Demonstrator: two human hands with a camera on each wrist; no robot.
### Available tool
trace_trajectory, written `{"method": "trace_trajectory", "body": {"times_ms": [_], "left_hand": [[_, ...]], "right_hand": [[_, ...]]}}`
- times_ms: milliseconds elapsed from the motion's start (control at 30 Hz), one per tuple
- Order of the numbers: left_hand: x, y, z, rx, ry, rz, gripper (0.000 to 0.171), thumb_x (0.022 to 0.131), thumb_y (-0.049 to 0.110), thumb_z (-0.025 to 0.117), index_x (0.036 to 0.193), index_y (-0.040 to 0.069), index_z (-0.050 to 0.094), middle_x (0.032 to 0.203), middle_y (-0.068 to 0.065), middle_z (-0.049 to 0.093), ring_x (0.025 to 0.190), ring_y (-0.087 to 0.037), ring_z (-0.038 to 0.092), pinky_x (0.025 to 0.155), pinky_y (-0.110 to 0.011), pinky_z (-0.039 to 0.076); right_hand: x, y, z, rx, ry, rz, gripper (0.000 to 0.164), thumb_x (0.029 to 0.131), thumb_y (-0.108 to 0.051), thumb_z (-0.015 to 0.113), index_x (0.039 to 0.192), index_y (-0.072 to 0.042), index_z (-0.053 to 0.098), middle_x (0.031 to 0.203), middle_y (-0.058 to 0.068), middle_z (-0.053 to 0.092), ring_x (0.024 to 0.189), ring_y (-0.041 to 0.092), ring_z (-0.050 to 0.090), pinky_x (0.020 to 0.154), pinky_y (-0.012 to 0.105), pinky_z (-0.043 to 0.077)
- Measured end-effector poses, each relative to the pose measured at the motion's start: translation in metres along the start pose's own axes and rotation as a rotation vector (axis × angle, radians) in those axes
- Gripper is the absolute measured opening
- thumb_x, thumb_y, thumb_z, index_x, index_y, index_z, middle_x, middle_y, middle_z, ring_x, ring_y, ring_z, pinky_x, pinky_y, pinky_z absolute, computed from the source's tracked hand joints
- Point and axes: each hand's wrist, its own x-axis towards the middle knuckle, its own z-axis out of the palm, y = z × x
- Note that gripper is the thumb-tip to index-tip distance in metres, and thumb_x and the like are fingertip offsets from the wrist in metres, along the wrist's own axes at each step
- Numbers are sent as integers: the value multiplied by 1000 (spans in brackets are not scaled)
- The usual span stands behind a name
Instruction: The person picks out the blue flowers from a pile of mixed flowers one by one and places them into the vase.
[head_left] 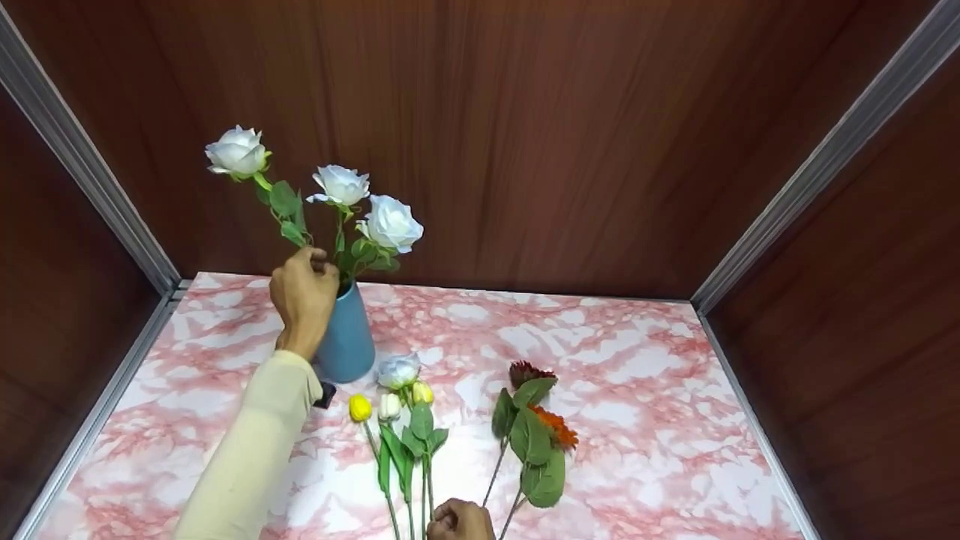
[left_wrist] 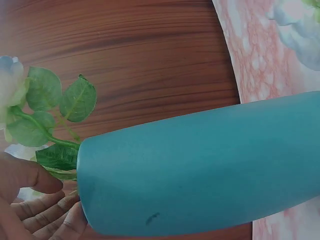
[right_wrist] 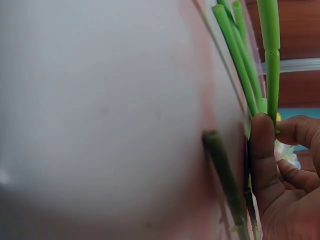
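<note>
A blue vase (head_left: 346, 337) stands upright toward the back left, with white roses (head_left: 394, 223) rising from it. At its mouth, my left hand (head_left: 306, 296) has its fingers curled round the stem of the leftmost white rose (head_left: 237, 153). The left wrist view shows the left hand (left_wrist: 37, 200) beside the rim, thumb and fingers around the stems. My right hand (head_left: 460, 520), at the front edge of view, pinches a green flower stem (right_wrist: 272, 80) between thumb and forefinger. Which bloom that stem bears cannot be told. Near it lie tulips (head_left: 360, 408) and another white rose (head_left: 398, 370).
To the right lie a dark red flower (head_left: 531, 373) and an orange flower (head_left: 556, 427) with broad leaves. A small black object (head_left: 325, 395) sits by the vase's base. Brown wood-grain panels (head_left: 525, 150) enclose the pink-and-white marbled table (head_left: 637, 420).
</note>
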Motion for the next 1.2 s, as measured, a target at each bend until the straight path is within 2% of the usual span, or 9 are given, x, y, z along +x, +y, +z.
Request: {"method": "trace_trajectory", "body": {"times_ms": [233, 733, 967, 1200], "left_hand": [[-9, -6, -2, -45, 11, 33, 16, 74, 12, 58, 86, 7, 68, 75, -7, 68, 71, -27, 63, 65, -43, 43], [-19, -1, -10, -75, 0, 47, 14, 72, 11, 60, 82, 7, 69, 71, -6, 67, 68, -25, 62, 63, -41, 42], [-27, -1, -16, -106, 22, 65, 14, 73, 10, 60, 83, 7, 70, 71, -6, 67, 66, -21, 62, 63, -40, 43], [-39, 2, -23, -125, 27, 77, 13, 73, 10, 61, 82, 7, 70, 70, -6, 67, 65, -20, 62, 64, -38, 43]], "right_hand": [[-2, 2, -1, 18, -1, -7, 6, 71, -17, 62, 71, -12, 64, 56, -9, 57, 47, -1, 46, 49, 21, 40], [-2, 4, -1, 93, -33, 21, 6, 74, -17, 62, 74, -11, 63, 59, -10, 56, 51, 1, 48, 51, 22, 41], [-2, 4, -4, 94, -22, -47, 7, 75, -15, 61, 76, -9, 63, 61, -8, 58, 53, -1, 49, 52, 20, 42], [-1, 3, -7, 115, -31, -38, 6, 79, -14, 61, 78, -8, 61, 61, -10, 55, 54, 0, 49, 53, 21, 42]]}}
